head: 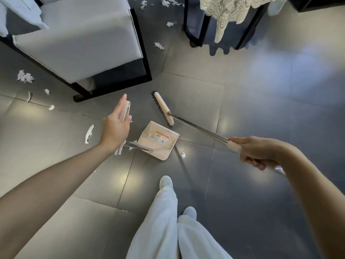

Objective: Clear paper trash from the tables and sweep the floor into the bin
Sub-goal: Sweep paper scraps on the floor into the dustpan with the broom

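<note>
A cream broom head (164,108) with dark bristles rests on the grey tiled floor, and my right hand (258,153) grips the cream end of its metal pole. A cream dustpan (159,141) with an orange label lies just below the broom head. Its metal rod rises toward me and ends in a cream grip (126,110). My left hand (116,126) is beside that grip with fingers straight, touching it without curling round it. Torn white paper scraps lie on the floor: one cluster (25,77) at the left, a strip (89,133) near my left wrist, a small piece (183,155) by the dustpan.
A grey upholstered chair (84,43) on a black frame stands at upper left. A black-framed table (196,32) with a white lace cloth is at upper right. More scraps (159,46) lie between them. My legs in light trousers and white shoes (165,182) are at the bottom.
</note>
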`<state>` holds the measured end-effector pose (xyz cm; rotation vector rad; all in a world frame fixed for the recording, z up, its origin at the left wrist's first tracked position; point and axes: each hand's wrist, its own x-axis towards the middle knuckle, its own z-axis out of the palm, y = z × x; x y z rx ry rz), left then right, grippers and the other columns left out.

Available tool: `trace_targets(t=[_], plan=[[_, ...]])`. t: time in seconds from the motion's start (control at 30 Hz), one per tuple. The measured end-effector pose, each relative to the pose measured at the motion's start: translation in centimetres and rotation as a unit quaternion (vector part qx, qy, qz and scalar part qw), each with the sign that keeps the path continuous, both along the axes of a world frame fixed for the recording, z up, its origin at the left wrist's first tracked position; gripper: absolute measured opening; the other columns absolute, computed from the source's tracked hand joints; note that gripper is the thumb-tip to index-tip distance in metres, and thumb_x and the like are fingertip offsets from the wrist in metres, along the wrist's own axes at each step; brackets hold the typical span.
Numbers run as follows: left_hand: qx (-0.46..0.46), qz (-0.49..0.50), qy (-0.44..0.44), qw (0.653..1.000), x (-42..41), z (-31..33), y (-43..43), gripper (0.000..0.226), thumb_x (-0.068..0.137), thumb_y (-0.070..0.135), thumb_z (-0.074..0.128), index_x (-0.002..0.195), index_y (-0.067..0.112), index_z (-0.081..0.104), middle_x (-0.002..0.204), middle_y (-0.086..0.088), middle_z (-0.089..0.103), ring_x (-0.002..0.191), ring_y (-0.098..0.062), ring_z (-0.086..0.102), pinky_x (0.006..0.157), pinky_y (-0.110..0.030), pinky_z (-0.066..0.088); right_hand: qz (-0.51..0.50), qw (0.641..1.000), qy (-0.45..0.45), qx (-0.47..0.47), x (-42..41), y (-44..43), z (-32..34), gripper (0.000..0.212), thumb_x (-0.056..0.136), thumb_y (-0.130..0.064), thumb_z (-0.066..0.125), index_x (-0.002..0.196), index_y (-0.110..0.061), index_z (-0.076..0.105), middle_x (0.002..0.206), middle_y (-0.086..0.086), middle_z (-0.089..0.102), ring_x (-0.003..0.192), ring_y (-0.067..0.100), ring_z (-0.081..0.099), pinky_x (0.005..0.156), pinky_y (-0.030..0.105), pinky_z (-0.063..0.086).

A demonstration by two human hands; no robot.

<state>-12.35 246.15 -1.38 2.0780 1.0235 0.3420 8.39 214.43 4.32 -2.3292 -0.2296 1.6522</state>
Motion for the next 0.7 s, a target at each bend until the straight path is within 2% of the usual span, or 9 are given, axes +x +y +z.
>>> trace_targets(t=[0.07, 0.17, 0.3, 0.37, 0.43, 0.5, 0.57, 0.63, 0.7], plan=[[0.016, -0.005, 0.016, 1.000, -1.8, 0.3, -2.2, 0.061, 0.095, 0.017, 0.054, 0.146, 0.041, 0.031, 0.137, 0.006, 0.054, 0.118, -0.020, 0.054, 0.094, -0.017, 0.035, 0.007, 1.000, -0.021, -0.004, -1.4, -2.4, 0.2, 0.058, 0.084, 0.005, 0.047, 0.131, -0.030, 0.051, 0.044, 0.004, 0.043, 0.036, 0.015, 0.035, 0.037, 0.021, 0.033], [0.034, -0.004, 0.023, 0.999, -4.6, 0.9, -5.0, 0.060, 0.096, 0.019, 0.054, 0.146, 0.041, 0.030, 0.134, 0.005, 0.055, 0.114, -0.020, 0.055, 0.088, -0.014, 0.034, 0.056, 0.995, -0.078, -0.024, -3.9, -5.4, -0.4, 0.044, 0.085, -0.004, 0.042, 0.127, -0.011, 0.052, 0.054, 0.012, 0.049, 0.038, 0.020, 0.040, 0.043, 0.026, 0.037], [0.015, -0.026, 0.034, 0.999, -8.6, 1.3, -7.6, 0.061, 0.094, 0.016, 0.056, 0.144, 0.044, 0.033, 0.128, 0.020, 0.050, 0.113, -0.012, 0.054, 0.086, -0.005, 0.031, 0.054, 0.991, -0.117, -0.032, -8.1, -8.3, -2.4, 0.025, 0.089, -0.015, 0.037, 0.099, -0.009, 0.060, 0.061, 0.009, 0.057, 0.038, 0.020, 0.044, 0.046, 0.026, 0.043], [-0.008, -0.045, 0.043, 0.998, -10.1, 1.1, -8.6, 0.061, 0.093, 0.016, 0.057, 0.142, 0.047, 0.036, 0.131, 0.020, 0.050, 0.114, -0.009, 0.055, 0.088, -0.008, 0.035, 0.050, 0.992, -0.115, -0.034, -10.4, -9.0, -3.6, 0.021, 0.085, -0.009, 0.042, 0.098, -0.008, 0.059, 0.064, 0.010, 0.058, 0.041, 0.020, 0.048, 0.046, 0.026, 0.043], [-0.022, -0.060, 0.049, 0.997, -10.8, 0.5, -9.5, 0.060, 0.093, 0.016, 0.059, 0.141, 0.046, 0.038, 0.132, 0.014, 0.055, 0.107, -0.004, 0.055, 0.088, -0.008, 0.036, 0.029, 0.995, -0.084, -0.034, -13.0, -9.2, -4.9, 0.030, 0.082, -0.004, 0.050, 0.111, -0.009, 0.056, 0.069, 0.010, 0.057, 0.048, 0.022, 0.049, 0.048, 0.028, 0.043], [-0.021, -0.067, 0.048, 0.996, -11.2, -0.4, -10.0, 0.059, 0.093, 0.016, 0.059, 0.142, 0.040, 0.039, 0.131, 0.009, 0.058, 0.101, 0.002, 0.053, 0.084, 0.007, 0.023, 0.015, 0.998, -0.060, -0.035, -16.0, -9.4, -5.9, 0.046, 0.081, -0.003, 0.056, 0.126, -0.014, 0.050, 0.067, 0.010, 0.056, 0.049, 0.022, 0.048, 0.048, 0.027, 0.041], [-0.016, -0.062, 0.040, 0.997, -11.6, -1.0, -10.0, 0.059, 0.093, 0.014, 0.059, 0.144, 0.036, 0.038, 0.131, 0.008, 0.057, 0.109, 0.001, 0.048, 0.078, 0.014, 0.011, 0.022, 0.998, -0.050, -0.038, -19.1, -9.2, -6.3, 0.061, 0.081, -0.001, 0.048, 0.138, -0.022, 0.042, 0.064, 0.006, 0.055, 0.046, 0.019, 0.047, 0.043, 0.021, 0.039], [-0.022, -0.057, 0.029, 0.998, -12.0, -1.3, -9.8, 0.061, 0.092, 0.013, 0.059, 0.144, 0.039, 0.037, 0.128, 0.015, 0.053, 0.116, -0.003, 0.049, 0.084, 0.010, 0.017, 0.056, 0.997, -0.027, -0.035, -21.4, -8.2, -6.2, 0.071, 0.080, -0.002, 0.045, 0.146, -0.026, 0.033, 0.062, 0.002, 0.055, 0.043, 0.015, 0.050, 0.040, 0.017, 0.039], [-0.020, -0.063, 0.026, 0.997, -12.1, -1.3, -9.7, 0.062, 0.093, 0.014, 0.058, 0.144, 0.041, 0.035, 0.129, 0.017, 0.052, 0.118, -0.009, 0.052, 0.089, -0.004, 0.031, 0.056, 0.998, 0.007, -0.021, -22.7, -7.2, -5.8, 0.070, 0.082, -0.004, 0.047, 0.146, -0.027, 0.031, 0.062, 0.003, 0.056, 0.035, 0.012, 0.050, 0.040, 0.017, 0.040]])
